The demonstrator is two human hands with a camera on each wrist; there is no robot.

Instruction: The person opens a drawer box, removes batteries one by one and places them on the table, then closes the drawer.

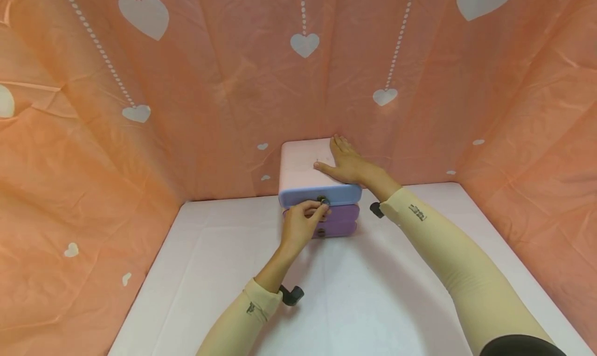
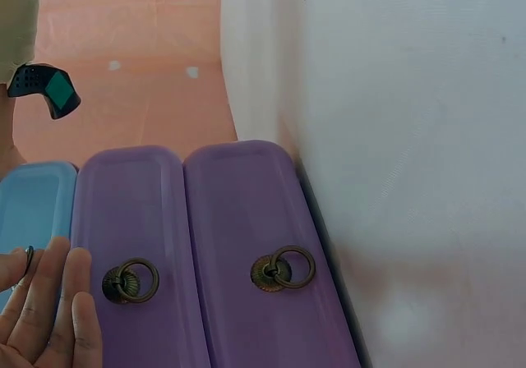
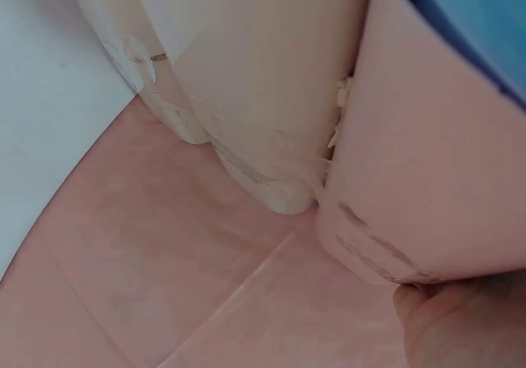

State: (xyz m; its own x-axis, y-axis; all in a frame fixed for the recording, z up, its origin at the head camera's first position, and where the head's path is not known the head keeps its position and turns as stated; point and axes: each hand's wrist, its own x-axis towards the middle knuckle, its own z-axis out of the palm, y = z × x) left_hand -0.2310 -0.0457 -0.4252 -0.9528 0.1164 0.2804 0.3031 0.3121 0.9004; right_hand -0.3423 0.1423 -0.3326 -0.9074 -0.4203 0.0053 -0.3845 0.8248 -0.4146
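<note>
A small stacked drawer unit (image 1: 305,161) with a pale pink top stands against the back cloth. Its top drawer front is blue (image 1: 298,196), and the two fronts below are purple (image 2: 238,212). My left hand (image 1: 300,224) pinches the ring pull (image 2: 29,259) of the blue drawer between thumb and finger, the other fingers extended below it. Brass ring pulls (image 2: 283,268) hang on both purple drawers. On the unit's pink top, toward its right side, my right hand (image 1: 347,164) rests flat with fingers spread. The inside of the blue drawer is hidden.
Orange cloth (image 1: 233,86) with white hearts hangs behind the unit and along both sides. White cloth (image 1: 354,294) covers the table in front. In the right wrist view, the pale sides (image 3: 255,97) of the lower tiers show beside the pink one.
</note>
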